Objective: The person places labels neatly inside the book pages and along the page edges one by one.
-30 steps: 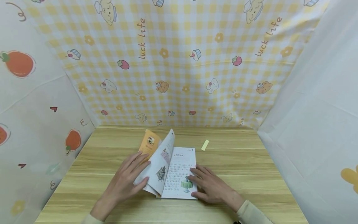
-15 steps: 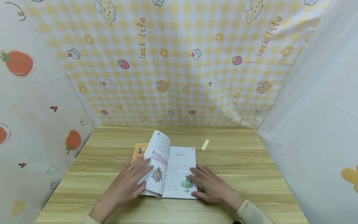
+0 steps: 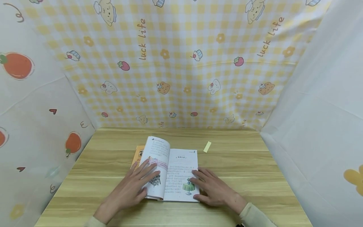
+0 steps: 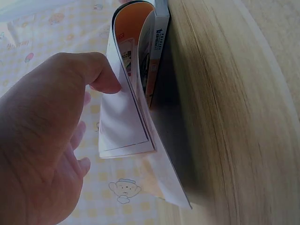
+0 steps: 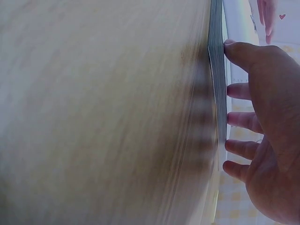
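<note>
An open book (image 3: 182, 160) lies on the wooden table, its right page printed with text and a green table picture. Spread over the curved left page (image 3: 157, 148) is my left hand (image 3: 131, 183), its straight fingers beside a web-like drawing. In the left wrist view, my left thumb (image 4: 105, 82) touches that page, which bows up over an orange cover (image 4: 133, 21). My right hand (image 3: 214, 186) rests on the right page's outer edge. In the right wrist view its fingertips (image 5: 228, 117) sit along the top of the thick page block (image 5: 217, 70).
A small pale yellow paper strip (image 3: 207, 147) lies on the table (image 3: 241, 154) behind and right of the book. A yellow checked cloth (image 3: 181, 72) hangs behind the table, with white cloths at both sides.
The left pages have come down to the left, from standing steeply to lying lower over the orange cover. My left hand moved slightly right onto the page. The right hand has stayed put.
</note>
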`<state>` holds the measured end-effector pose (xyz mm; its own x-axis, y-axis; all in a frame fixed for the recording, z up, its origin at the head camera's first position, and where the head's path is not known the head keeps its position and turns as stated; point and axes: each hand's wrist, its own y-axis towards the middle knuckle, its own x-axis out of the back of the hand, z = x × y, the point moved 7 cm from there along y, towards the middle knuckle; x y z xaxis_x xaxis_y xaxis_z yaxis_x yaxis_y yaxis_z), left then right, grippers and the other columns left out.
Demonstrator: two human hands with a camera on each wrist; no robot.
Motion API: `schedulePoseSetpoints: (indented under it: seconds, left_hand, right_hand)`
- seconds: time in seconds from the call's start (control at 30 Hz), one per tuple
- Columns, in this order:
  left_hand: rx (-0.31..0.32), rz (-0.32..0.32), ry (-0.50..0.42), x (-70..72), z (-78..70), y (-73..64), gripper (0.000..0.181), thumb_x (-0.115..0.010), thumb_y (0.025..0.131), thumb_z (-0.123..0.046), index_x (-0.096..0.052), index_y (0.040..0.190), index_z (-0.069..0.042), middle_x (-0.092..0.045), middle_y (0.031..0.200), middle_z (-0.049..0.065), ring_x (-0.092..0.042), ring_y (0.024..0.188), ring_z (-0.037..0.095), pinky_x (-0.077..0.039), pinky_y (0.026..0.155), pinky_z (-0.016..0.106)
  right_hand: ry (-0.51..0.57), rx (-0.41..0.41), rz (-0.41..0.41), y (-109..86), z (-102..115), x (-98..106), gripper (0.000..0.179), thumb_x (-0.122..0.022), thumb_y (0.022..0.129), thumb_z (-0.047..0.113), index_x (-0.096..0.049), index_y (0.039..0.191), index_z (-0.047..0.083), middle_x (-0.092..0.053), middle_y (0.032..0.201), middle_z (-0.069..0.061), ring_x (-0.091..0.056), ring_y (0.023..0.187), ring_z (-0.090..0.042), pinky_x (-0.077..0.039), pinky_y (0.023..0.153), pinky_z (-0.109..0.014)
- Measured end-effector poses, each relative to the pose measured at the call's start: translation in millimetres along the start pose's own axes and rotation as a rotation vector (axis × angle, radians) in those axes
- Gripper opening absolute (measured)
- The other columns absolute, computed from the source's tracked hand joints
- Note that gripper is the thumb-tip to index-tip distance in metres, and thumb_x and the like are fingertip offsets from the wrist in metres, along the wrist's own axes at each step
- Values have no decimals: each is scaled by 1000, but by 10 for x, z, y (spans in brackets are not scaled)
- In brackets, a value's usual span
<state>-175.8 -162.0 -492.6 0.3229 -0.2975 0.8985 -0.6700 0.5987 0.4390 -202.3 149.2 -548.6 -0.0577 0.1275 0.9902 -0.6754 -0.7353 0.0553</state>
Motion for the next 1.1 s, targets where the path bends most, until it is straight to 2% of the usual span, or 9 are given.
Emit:
schedulePoseSetpoints:
  seconds: [0.17, 0.4, 0.5, 0.6, 0.67, 0.73, 0.83, 0.93, 1.1]
  left_hand:
    - [8, 41, -4, -62, 13, 19, 86, -83, 76, -11, -66, 159, -26, -60, 172, 3, -50, 163, 41, 18, 144, 32]
    - [11, 68, -34, -89, 29, 43, 81, -77, 76, -11, -69, 156, -23, -59, 172, 5, -51, 161, 41, 18, 144, 29]
    - [34, 88, -67, -110, 34, 51, 79, -73, 77, -15, -69, 156, -22, -58, 173, 5, -50, 163, 40, 11, 146, 30]
    - [73, 126, -96, -153, 46, 73, 73, -72, 83, -21, -69, 156, -24, -56, 175, 3, -47, 167, 37, -11, 148, 44]
    - [95, 154, -117, -187, 53, 97, 68, -72, 88, -25, -69, 156, -25, -54, 177, 2, -45, 169, 35, -25, 144, 53]
    - [111, 176, -132, -221, 61, 120, 64, -72, 93, -30, -69, 157, -25, -53, 178, 1, -43, 170, 35, -34, 138, 60]
    - [115, 195, -151, -267, 59, 150, 60, -74, 100, -38, -68, 158, -24, -52, 178, 3, -43, 169, 36, -36, 136, 64]
    - [106, 192, -154, -306, 42, 176, 62, -75, 102, -45, -67, 159, -23, -53, 177, 4, -44, 169, 37, -36, 136, 63]
    - [71, 179, -139, -376, -23, 209, 70, -75, 104, -50, -62, 163, -15, -56, 175, 4, -48, 167, 35, -29, 142, 51]
  right_hand:
    - [-16, 6, -7, 2, -7, -2, 64, -56, 113, 65, -62, 162, 24, -51, 177, -8, -46, 166, -38, -45, 134, -59]
    - [-20, 4, -5, 10, -12, 3, 64, -56, 113, 66, -62, 162, 24, -51, 177, -8, -47, 165, -38, -45, 134, -59]
    - [-14, 3, 0, 14, -11, 6, 64, -56, 113, 65, -61, 162, 24, -51, 177, -8, -47, 165, -38, -45, 134, -60]
    - [-10, 5, 0, 15, -8, 12, 64, -56, 113, 65, -62, 162, 24, -52, 176, -9, -47, 165, -39, -45, 133, -60]
    - [-14, 7, -5, 15, -10, 10, 64, -57, 113, 65, -62, 162, 24, -52, 176, -9, -48, 165, -39, -46, 133, -60]
    - [-18, 12, -14, 15, -10, 12, 64, -58, 113, 65, -62, 161, 24, -53, 175, -9, -48, 164, -39, -46, 133, -61]
    - [-23, 10, -16, 14, -15, -2, 65, -57, 113, 66, -61, 162, 24, -53, 176, -9, -47, 165, -38, -45, 133, -60]
    - [-20, 1, -7, 12, -18, -17, 66, -55, 113, 67, -60, 163, 25, -51, 177, -8, -46, 166, -37, -44, 135, -60]
    - [-4, 2, -4, 9, 2, -22, 66, -56, 112, 67, -60, 163, 25, -50, 178, -8, -46, 166, -38, -44, 135, -61]
